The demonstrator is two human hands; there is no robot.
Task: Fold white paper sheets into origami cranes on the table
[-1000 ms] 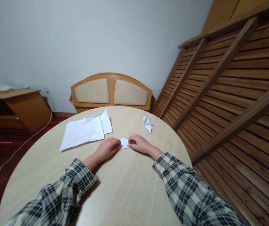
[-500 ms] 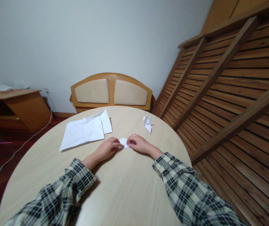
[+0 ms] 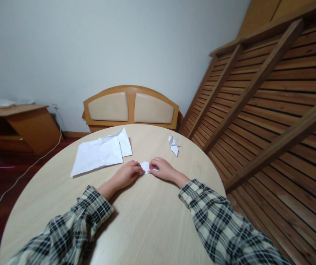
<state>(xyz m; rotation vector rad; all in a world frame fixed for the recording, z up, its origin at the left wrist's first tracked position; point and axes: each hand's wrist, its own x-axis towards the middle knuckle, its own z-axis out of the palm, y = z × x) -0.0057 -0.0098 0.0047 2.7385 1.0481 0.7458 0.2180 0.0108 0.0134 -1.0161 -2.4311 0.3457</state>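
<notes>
On the left, white sheets [image 3: 97, 154] are lying on the table [image 3: 147, 221]. Near the middle, my left hand [image 3: 127, 174] is curling, fingertips pressing the folded paper [image 3: 145, 166]; my right hand [image 3: 163, 169] is closing finger and thumb on its right end. It is probably light, crisp and easily creased, so I'm judging the edges best for gripping. Far right, a paper figure [image 3: 174, 145] is standing.

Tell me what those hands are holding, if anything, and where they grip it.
A small folded paper: the left hand has its left end, the right hand its right end.
</notes>
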